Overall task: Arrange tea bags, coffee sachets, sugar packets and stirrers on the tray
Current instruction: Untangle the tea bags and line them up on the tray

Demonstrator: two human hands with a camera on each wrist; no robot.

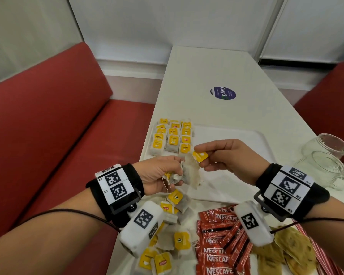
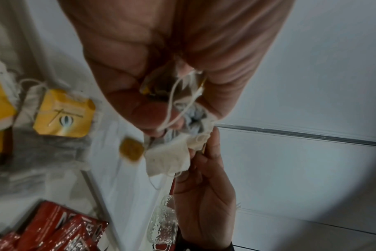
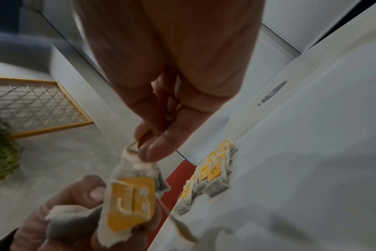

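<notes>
Red bench seats flank a white desk. Head view: my left hand has its grip clamped on a bunch of tea bags over the near edge of the white tray; my right hand pinches one tea bag's yellow tag. Rows of tea bags fill the tray's far left corner. Loose tea bags, red coffee sachets and two glass mugs lie on the desk.

Left wrist view: fingers curled round crumpled bags and strings.

Right wrist view: thumb and finger pinch a bag's top; blurred.
</notes>
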